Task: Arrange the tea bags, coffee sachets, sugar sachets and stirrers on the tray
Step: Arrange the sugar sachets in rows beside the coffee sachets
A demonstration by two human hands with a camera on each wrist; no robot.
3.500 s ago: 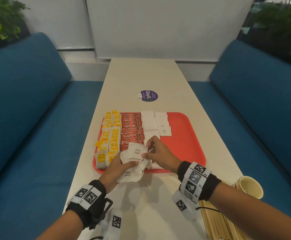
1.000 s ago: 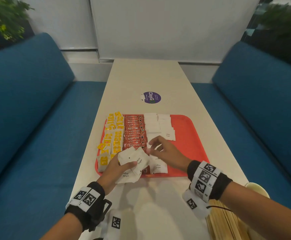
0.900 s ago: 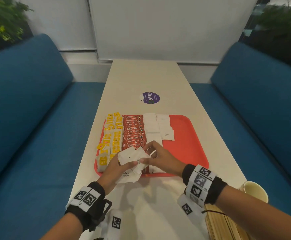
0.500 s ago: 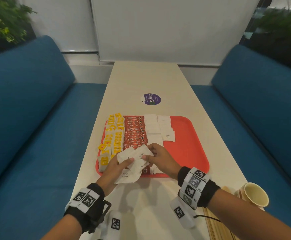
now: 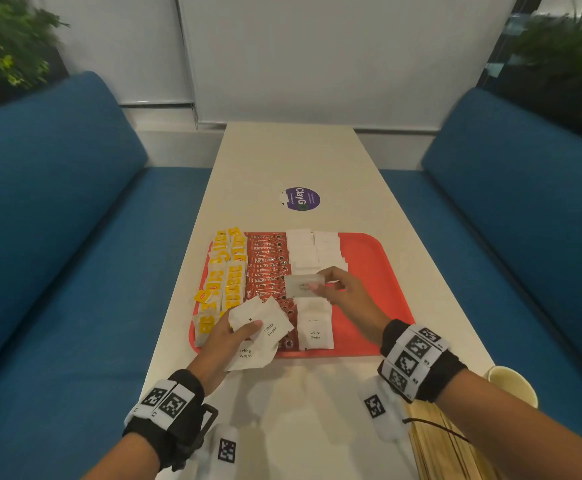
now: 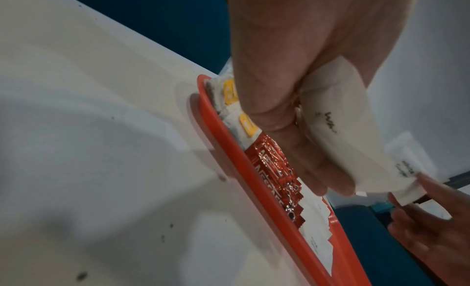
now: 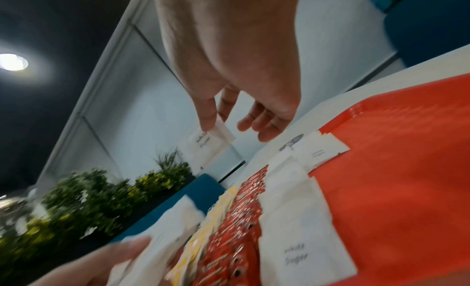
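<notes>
Above the red tray (image 5: pixel 379 271), a single sugar sachet (image 5: pixel 304 285) is pinched in the grip of the right hand (image 5: pixel 343 296), seemingly so that it can be laid into the white column beside the coffee sachets (image 5: pixel 267 268). A fanned bundle of sachets (image 5: pixel 262 323) is clasped by the left hand (image 5: pixel 223 344) at the tray's near edge, probably as a supply kept within reach. Tea bags (image 5: pixel 227 268) are ranged along the left side. Stirrers (image 5: pixel 438 441) are left on the table (image 5: pixel 293 157).
</notes>
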